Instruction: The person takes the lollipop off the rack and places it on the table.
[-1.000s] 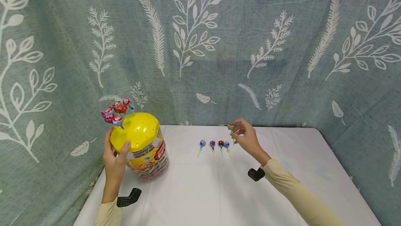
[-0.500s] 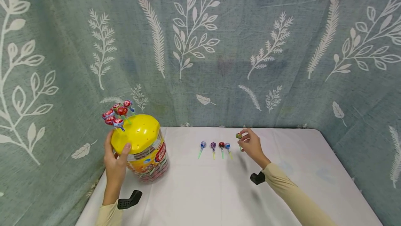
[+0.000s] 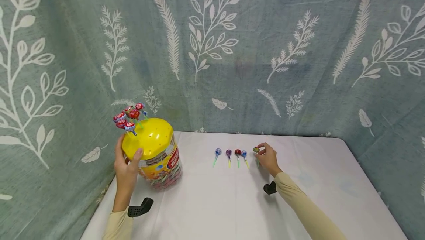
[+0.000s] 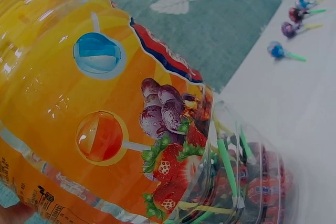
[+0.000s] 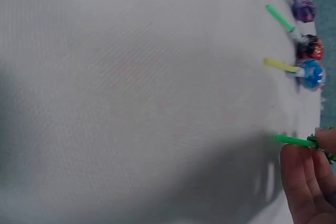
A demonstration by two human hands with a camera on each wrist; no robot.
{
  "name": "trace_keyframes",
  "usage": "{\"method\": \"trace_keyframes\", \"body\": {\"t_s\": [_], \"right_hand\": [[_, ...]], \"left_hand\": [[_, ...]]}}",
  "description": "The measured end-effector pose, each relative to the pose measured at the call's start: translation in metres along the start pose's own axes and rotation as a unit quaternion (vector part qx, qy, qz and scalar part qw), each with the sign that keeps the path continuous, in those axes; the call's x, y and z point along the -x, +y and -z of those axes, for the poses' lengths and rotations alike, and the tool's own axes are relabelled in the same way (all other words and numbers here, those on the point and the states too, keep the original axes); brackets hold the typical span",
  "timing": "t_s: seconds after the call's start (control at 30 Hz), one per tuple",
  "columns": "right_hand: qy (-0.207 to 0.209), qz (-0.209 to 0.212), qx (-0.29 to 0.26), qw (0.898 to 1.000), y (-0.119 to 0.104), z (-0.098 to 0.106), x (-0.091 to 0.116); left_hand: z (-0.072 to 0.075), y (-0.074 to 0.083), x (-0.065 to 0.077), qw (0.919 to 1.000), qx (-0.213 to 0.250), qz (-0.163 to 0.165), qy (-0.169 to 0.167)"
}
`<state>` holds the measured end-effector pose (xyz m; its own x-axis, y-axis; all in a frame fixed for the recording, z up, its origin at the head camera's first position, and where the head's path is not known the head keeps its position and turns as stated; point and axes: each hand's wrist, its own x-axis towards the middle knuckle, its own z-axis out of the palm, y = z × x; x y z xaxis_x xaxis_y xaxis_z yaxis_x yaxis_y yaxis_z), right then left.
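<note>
A large jar (image 3: pixel 161 164) of lollipops with a yellow lid (image 3: pixel 152 136) stands on the table at left. My left hand (image 3: pixel 126 171) holds it from the left side, thumb toward the lid's near edge. Several lollipops (image 3: pixel 134 114) stick up from holes in the lid's far left part. At right, my right hand (image 3: pixel 269 160) pinches a green-wrapped lollipop (image 3: pixel 256 150) near its head. In the right wrist view its green stick (image 5: pixel 294 140) points away from the fingers. Whether that stick touches the cloth, I cannot tell.
Left of the right hand, a row of lollipops lies on the white tablecloth (image 3: pixel 212 203): a blue one (image 3: pixel 217 151), a purple one (image 3: pixel 228 152), a red one (image 3: pixel 237 152) and another blue one (image 3: pixel 244 154). Behind the table hangs a leaf-patterned curtain (image 3: pixel 245 103).
My right hand has carried the green lollipop rightward, away from the row, and lowered it toward the cloth. The left hand still holds the jar. The head view has shifted slightly.
</note>
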<state>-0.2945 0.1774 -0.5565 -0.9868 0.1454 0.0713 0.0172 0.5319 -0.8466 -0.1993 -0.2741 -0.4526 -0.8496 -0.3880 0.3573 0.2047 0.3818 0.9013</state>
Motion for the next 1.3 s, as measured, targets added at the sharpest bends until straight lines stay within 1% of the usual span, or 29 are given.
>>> {"method": "trace_keyframes", "body": {"t_s": [0.17,0.23,0.37,0.5,0.6,0.77,0.93,1.1,1.2,1.3], "right_hand": [[-0.003,-0.011,0.045,0.999,0.006,-0.005,0.001],[-0.009,-0.015,0.051,0.999,0.006,-0.005,0.0],[-0.026,-0.016,0.068,0.997,0.003,-0.006,-0.002],[-0.019,0.001,0.104,0.994,-0.002,-0.001,-0.004],[-0.007,0.018,0.109,0.994,-0.012,0.005,-0.005],[-0.011,0.045,0.066,0.997,-0.04,0.014,-0.007],[-0.026,0.096,0.014,0.995,-0.072,0.01,-0.003],[-0.035,0.165,-0.032,0.985,-0.113,0.006,0.008],[-0.046,0.204,-0.064,0.976,-0.139,0.005,0.014],[-0.059,0.232,-0.089,0.967,-0.162,0.003,0.021]], "left_hand": [[0.0,-0.001,-0.001,0.9999,0.01,-0.005,-0.003],[0.0,-0.001,-0.001,0.9998,0.016,-0.008,-0.004],[0.002,0.0,-0.001,0.9998,0.017,-0.009,0.005],[0.001,0.001,-0.001,0.9997,0.02,-0.009,0.006],[0.001,0.001,-0.001,0.9998,0.021,-0.007,0.003],[0.001,-0.001,-0.001,0.9998,0.02,-0.007,0.002],[0.003,-0.005,0.001,0.9998,0.018,-0.003,0.003],[0.002,-0.007,0.0,0.9998,0.019,0.003,0.004],[0.002,-0.007,-0.001,0.9998,0.02,0.002,0.004],[0.001,-0.005,-0.002,0.9997,0.023,-0.002,0.003]]}}
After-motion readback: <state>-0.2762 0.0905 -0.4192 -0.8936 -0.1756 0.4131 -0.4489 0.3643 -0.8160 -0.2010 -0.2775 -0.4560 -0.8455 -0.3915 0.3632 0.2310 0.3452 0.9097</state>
